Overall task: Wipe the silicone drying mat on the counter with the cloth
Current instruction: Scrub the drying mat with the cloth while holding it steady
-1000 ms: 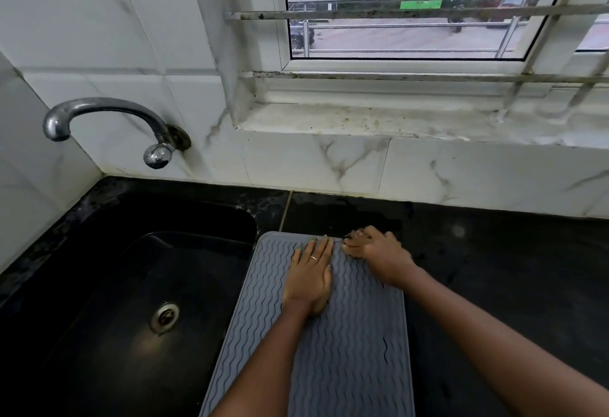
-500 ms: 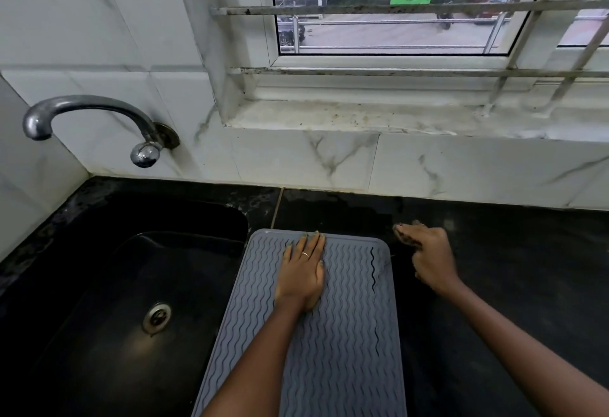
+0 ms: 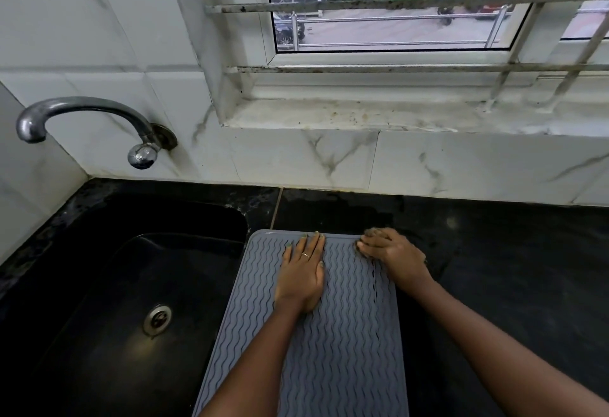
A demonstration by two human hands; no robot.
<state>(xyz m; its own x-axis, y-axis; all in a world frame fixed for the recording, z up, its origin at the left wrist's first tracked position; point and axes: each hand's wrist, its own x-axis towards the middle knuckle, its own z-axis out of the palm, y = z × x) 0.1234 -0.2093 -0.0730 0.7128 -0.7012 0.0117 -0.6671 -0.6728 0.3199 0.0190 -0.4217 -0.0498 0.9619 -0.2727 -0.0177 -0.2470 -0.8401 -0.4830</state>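
Grey ribbed silicone, the drying mat (image 3: 333,327) lies on the black tabletop (image 3: 510,268) beside the sink (image 3: 131,284). The left hand (image 3: 301,273) presses open and flat, likely pinning it. The right hand (image 3: 390,253) curls at the far right corner, seemingly bunched over a cloth I cannot make out.

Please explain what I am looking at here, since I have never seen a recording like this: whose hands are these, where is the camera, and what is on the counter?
There is no machine: a person wears one camera on the head, looking forward and down at their own bare hands. A grey ridged mat lies on the black counter, beside a dark sink with a tap. The left hand lies flat on the mat. The right hand, fingers curled, is at the mat's far right corner. No cloth can be made out; whether the right hand holds something is unclear.
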